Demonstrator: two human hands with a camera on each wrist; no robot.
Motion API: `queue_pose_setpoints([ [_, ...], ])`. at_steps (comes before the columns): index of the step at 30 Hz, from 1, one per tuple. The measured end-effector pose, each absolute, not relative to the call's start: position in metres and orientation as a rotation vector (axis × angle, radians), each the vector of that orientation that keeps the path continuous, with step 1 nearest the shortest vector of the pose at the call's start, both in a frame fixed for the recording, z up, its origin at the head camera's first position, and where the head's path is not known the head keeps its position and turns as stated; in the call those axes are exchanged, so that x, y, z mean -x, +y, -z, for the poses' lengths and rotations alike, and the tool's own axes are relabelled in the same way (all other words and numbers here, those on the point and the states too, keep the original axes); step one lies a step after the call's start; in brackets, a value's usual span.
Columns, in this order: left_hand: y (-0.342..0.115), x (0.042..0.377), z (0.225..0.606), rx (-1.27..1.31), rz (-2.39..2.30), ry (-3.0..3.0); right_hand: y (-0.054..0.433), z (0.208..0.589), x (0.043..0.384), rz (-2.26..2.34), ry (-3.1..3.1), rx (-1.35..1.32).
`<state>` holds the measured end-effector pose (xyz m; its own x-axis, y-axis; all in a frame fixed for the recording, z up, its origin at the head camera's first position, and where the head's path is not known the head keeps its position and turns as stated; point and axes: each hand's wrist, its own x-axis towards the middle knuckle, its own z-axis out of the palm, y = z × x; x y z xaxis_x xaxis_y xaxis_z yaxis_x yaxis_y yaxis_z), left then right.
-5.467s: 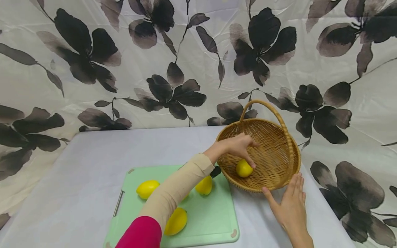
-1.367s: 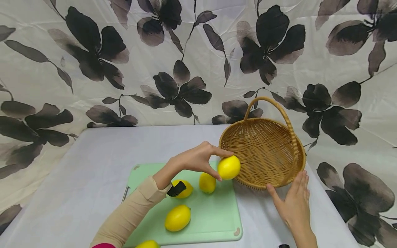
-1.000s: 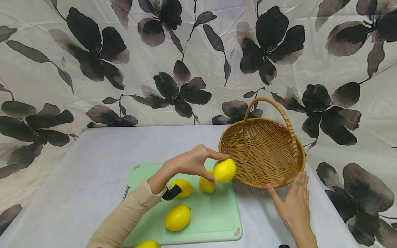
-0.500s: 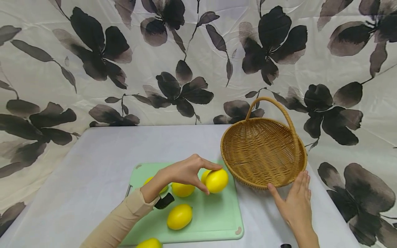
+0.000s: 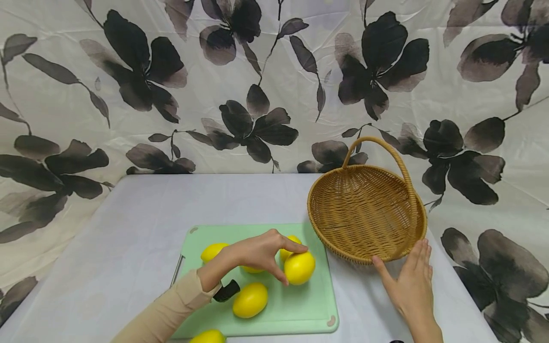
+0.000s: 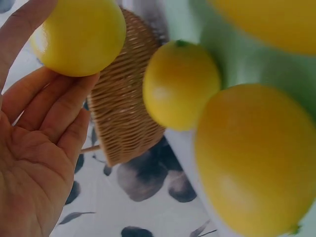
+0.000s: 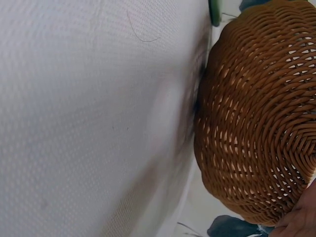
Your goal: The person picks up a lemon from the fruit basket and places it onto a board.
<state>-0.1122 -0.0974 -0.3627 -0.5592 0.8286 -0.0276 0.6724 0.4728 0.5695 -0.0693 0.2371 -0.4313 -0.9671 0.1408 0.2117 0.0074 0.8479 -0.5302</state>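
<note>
My left hand (image 5: 259, 252) pinches a yellow lemon (image 5: 299, 268) between thumb and fingers, low over the right part of a light green cutting board (image 5: 300, 309). The left wrist view shows the same lemon (image 6: 84, 37) at the fingertips. Several other lemons lie about the hand: one (image 5: 288, 242) just behind the held lemon, one (image 5: 250, 300) in front, one (image 5: 213, 251) at the far left, one mostly hidden under the hand. My right hand (image 5: 409, 293) rests with extended fingers and thumb against the near side of a wicker basket (image 5: 364, 214), which tilts toward me.
The basket's arched handle (image 5: 403, 166) rises on its right side. Another lemon (image 5: 208, 336) shows at the bottom edge. A white cloth (image 5: 107, 267) covers the table, and a floral curtain (image 5: 300, 95) hangs behind it.
The lemon inside the basket 5.5 seconds ago has come out in my left hand, moving left and down to low over the board. My right hand stays at the basket.
</note>
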Motion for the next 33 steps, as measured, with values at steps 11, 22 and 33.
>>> queue_pose_setpoints([
  [11, -0.100, 0.103, 0.385, -1.228, -0.714, 2.397, 0.237, 0.432, 0.069, -0.793, -2.770, 0.113],
  [22, -0.096, 0.101, 0.396, -1.248, -0.615, 2.375, 0.237, 0.431, 0.070, -0.786, -2.781, 0.128],
  [33, -0.097, 0.101, 0.401, -1.260, -0.596, 2.378, 0.236, 0.431, 0.068, -0.783, -2.784, 0.128],
])
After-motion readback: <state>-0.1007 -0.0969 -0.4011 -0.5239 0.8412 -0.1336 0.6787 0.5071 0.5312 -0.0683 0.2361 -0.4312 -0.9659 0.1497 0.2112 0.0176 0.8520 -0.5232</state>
